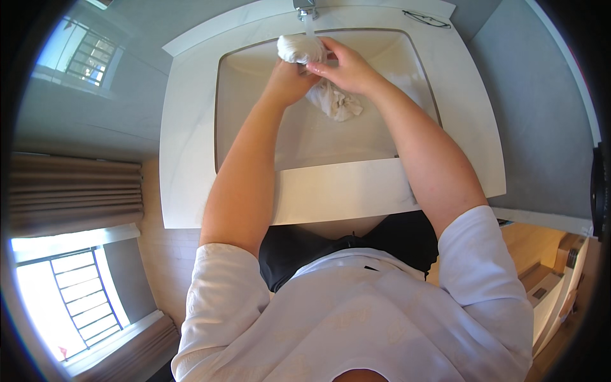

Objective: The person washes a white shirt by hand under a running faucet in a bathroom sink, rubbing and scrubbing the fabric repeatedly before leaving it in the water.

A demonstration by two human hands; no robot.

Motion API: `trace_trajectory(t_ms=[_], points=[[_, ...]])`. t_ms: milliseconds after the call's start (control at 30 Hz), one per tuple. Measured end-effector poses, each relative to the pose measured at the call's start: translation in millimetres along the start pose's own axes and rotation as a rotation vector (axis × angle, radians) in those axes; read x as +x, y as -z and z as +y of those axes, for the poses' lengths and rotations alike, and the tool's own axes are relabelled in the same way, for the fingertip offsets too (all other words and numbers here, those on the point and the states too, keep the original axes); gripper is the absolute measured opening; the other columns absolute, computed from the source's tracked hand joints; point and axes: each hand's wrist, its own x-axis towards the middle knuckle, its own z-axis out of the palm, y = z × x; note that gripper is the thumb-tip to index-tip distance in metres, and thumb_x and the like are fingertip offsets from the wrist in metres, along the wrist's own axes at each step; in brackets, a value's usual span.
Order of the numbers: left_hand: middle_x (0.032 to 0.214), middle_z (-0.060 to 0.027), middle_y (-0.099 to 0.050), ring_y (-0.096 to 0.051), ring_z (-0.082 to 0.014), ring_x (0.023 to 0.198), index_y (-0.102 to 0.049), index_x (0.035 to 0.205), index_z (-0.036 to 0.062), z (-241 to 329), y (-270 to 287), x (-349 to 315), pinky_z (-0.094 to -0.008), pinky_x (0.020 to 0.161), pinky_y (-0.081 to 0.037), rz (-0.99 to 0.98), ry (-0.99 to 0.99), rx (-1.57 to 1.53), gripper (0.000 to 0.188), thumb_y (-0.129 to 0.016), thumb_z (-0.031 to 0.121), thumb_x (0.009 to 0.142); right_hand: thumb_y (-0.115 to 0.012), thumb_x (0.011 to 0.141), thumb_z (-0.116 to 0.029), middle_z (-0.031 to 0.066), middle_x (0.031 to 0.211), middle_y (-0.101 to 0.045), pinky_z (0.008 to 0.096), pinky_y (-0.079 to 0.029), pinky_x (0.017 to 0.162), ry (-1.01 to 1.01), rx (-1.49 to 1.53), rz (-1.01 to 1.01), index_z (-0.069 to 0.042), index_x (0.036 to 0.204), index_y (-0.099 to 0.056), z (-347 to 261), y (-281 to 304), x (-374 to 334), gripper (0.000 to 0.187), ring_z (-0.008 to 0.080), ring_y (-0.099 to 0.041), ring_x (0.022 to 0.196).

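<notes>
Both hands keep a clamped grip on a wet white cloth [318, 76] over the sink [254, 127]: the left hand [287, 81] is closed round its middle, and the right hand [347, 67] pinches its upper bunch just under the tap [306, 9], where a thin stream of water falls onto it. Its loose end hangs below the hands, inside the basin. Behind the sink, to the right of the tap, a pair of glasses [426, 19] lies on the white counter [337, 191].

The crumpled wet cloth [321, 79] is white, the rectangular sink [254, 127] cream, the marble-veined tabletop [191, 159] white, the thin-framed glasses [426, 19] dark.
</notes>
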Motion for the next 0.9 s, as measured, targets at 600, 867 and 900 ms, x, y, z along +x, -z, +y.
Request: trace_trajectory(t_ms=[600,867,900], points=[[0.139,-0.0143,-0.053,-0.055,-0.0274,0.127,-0.031,0.151,0.0033,12,0,2,-0.0385,0.106,-0.045,0.177,-0.030,-0.217,0.085,-0.078,0.009,0.080,-0.068,0.096,-0.035,0.0193,0.128,-0.063,0.0385,-0.053,0.093,-0.206,0.130,-0.010,0.000,0.134,-0.052,10,-1,4,0.055,0.0278,-0.063,0.116],[0.139,-0.0138,-0.052,-0.048,-0.0271,0.134,-0.029,0.153,0.0050,5,-6,7,-0.0406,0.110,-0.040,0.124,-0.164,-0.130,0.086,-0.075,0.006,0.081,-0.061,0.099,-0.041,0.0085,0.119,-0.064,0.0341,-0.052,0.077,-0.316,0.123,-0.070,-0.007,0.134,-0.048,9,4,4,0.050,0.0181,-0.064,0.099],[0.140,-0.0140,-0.052,-0.048,-0.0269,0.134,-0.029,0.154,0.0050,6,-6,6,-0.0406,0.111,-0.040,0.118,-0.158,-0.132,0.086,-0.075,0.007,0.082,-0.059,0.100,-0.045,0.0055,0.120,-0.063,0.0338,-0.051,0.073,-0.327,0.077,-0.097,-0.010,0.133,-0.047,10,5,5,0.049,0.0171,-0.064,0.098]])
